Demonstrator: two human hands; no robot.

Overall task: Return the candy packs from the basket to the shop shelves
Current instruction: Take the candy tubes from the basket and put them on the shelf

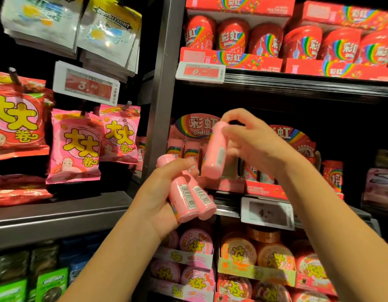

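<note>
The left hand (161,194) grips two pink plastic candy tubes (189,192) side by side, barcodes facing up, near the middle shelf edge (228,209). Just right and farther in, the right hand (249,140) pinches a third pink candy tube (213,152) by its top, tilted, in front of the pink Skittles display tray (230,184) on that shelf.

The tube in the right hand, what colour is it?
Pink, seen in the head view: tube, right hand.

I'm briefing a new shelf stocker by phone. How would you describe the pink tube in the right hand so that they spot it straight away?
Start at the grey upright post between the two shelf bays, then look right to the middle shelf with the rainbow Skittles display card. In front of that card, the right hand pinches a single pink tube by its top end. The left hand, lower down, grips two pink tubes together.
</note>
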